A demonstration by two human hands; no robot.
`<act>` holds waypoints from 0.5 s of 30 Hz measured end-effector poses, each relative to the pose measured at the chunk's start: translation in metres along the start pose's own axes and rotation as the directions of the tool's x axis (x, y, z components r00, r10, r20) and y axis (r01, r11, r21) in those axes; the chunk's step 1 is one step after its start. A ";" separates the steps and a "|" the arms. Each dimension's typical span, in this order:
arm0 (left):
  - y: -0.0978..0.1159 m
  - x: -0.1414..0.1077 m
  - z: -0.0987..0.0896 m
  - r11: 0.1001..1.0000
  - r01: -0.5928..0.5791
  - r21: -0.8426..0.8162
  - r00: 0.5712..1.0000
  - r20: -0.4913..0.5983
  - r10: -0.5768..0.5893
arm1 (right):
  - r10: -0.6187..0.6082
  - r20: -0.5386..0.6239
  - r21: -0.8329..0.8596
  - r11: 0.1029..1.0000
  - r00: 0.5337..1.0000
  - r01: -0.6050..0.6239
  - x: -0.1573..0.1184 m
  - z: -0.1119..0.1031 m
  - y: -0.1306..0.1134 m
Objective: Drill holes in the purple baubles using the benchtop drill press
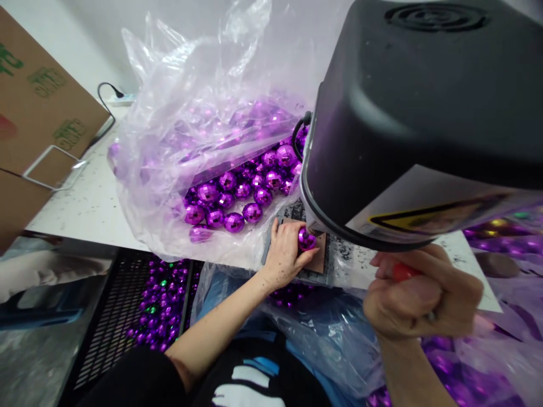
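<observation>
My left hand [282,252] is closed on a shiny purple faceted ball [306,239], held between thumb and fingers. The ball sits over a brown pad [317,260] on the machine's base, just under the big black machine head [382,118]. Below the right side of that head, my right hand [424,294] is wrapped round a red handle [405,272], of which only a small part shows. Left of the machine, a clear plastic bag [148,107] lies open with many purple faceted balls [233,221] spilling toward my left hand.
A cardboard box [38,96] stands at the left of the white table [80,209]. Below the table edge, a black crate [106,316] holds small purple and green balls. More bagged purple balls [470,373] are at the lower right. A black cable [104,104] runs by the wall.
</observation>
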State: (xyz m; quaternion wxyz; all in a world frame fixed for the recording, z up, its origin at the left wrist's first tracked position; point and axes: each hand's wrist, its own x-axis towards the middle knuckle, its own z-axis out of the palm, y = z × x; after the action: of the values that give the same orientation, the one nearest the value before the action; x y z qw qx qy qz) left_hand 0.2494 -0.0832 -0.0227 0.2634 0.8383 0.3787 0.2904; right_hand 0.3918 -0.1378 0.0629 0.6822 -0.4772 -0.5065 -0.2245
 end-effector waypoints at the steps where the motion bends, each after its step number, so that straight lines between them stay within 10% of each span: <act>1: 0.000 0.000 0.000 1.000 0.005 -0.003 1.000 0.006 -0.005 | 0.003 -0.018 0.004 1.000 1.000 -0.003 -0.002 0.002 0.001; 10: -0.002 -0.001 0.002 1.000 0.011 0.008 1.000 0.007 -0.011 | 0.046 -0.073 0.032 0.999 0.996 -0.043 -0.020 0.008 0.008; 15: -0.002 0.000 0.004 1.000 -0.013 0.004 1.000 -0.016 0.013 | 0.143 0.108 -0.060 0.989 0.984 -0.137 -0.042 -0.018 0.020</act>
State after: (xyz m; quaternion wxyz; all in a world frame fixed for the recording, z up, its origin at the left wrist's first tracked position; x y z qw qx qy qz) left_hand 0.2510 -0.0831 -0.0262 0.2566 0.8390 0.3759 0.2981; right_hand 0.3995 -0.1520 0.0158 0.6540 -0.5412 -0.5032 -0.1620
